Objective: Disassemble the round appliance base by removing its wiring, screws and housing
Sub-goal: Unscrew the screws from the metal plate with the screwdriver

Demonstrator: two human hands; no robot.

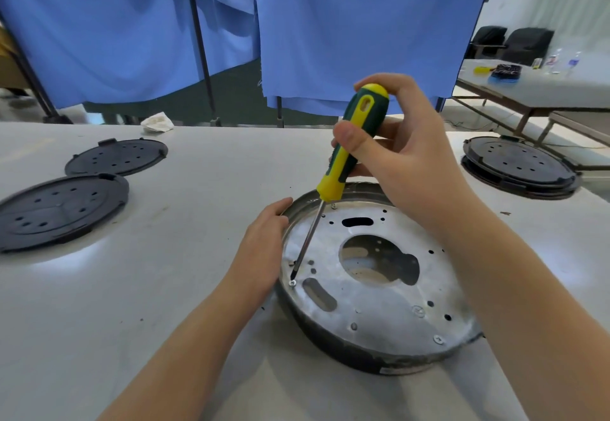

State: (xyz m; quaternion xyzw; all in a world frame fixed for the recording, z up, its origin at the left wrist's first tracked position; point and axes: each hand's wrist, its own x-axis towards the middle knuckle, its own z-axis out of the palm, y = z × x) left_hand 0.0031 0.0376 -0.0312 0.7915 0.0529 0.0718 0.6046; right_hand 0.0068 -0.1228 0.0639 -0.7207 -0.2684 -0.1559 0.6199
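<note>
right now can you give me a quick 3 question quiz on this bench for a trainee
1. True or false: the right hand grips the screwdriver.
2. The screwdriver tip sits on: A) the screw at the plate's left edge, B) the big centre hole, C) the table.
3. What does the left hand rest against?

Key: 1 true. 2 A. 3 The rim of the round base.

Round appliance base (373, 292) upturned on table, silver metal plate, dark rim; screw (292, 283) at left edge
</note>
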